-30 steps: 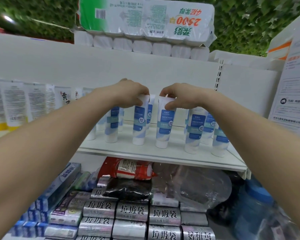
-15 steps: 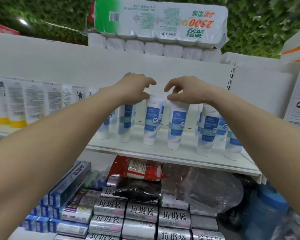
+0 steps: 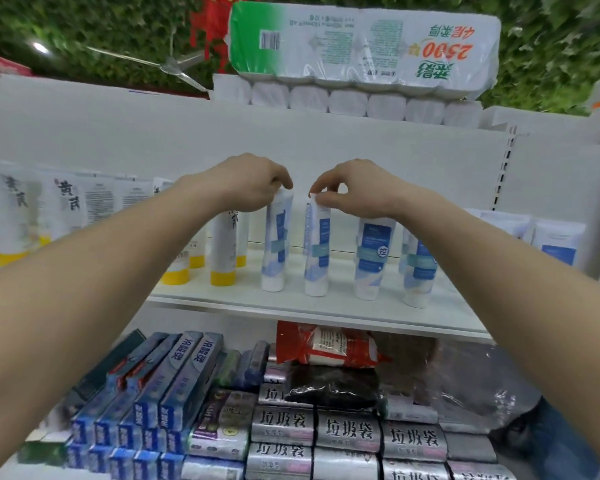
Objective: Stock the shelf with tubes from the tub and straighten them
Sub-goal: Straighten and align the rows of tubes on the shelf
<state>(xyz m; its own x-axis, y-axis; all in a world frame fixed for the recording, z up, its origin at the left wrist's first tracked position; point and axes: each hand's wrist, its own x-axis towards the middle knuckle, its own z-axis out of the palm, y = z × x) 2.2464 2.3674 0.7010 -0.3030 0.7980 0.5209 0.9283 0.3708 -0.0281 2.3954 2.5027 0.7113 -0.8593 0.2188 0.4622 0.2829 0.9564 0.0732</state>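
Blue-and-white tubes stand cap-down in a row on the white shelf [image 3: 326, 311]. My left hand [image 3: 253, 183] pinches the crimped top of one tube [image 3: 276, 247]. Just to its right, my right hand [image 3: 355, 190] pinches the top of the neighbouring tube [image 3: 316, 251]. Both held tubes are turned edge-on and stand upright on the shelf. Two more blue tubes [image 3: 373, 258] [image 3: 420, 268] stand to the right, labels facing me. White tubes with yellow caps [image 3: 224, 252] stand to the left. The tub is not in view.
A large pack of toilet rolls [image 3: 361, 57] lies on top of the shelf unit. Below the shelf are boxed toothpaste [image 3: 174, 386], silver bag rolls [image 3: 347, 431], a red packet [image 3: 329, 346] and a clear plastic bag [image 3: 471, 382]. The upright shelf post [image 3: 503, 168] stands at right.
The view has shifted left along the shelf. Both hands let go of the earlier tubes and now pinch the tops of two tubes nearer the yellow-capped ones.
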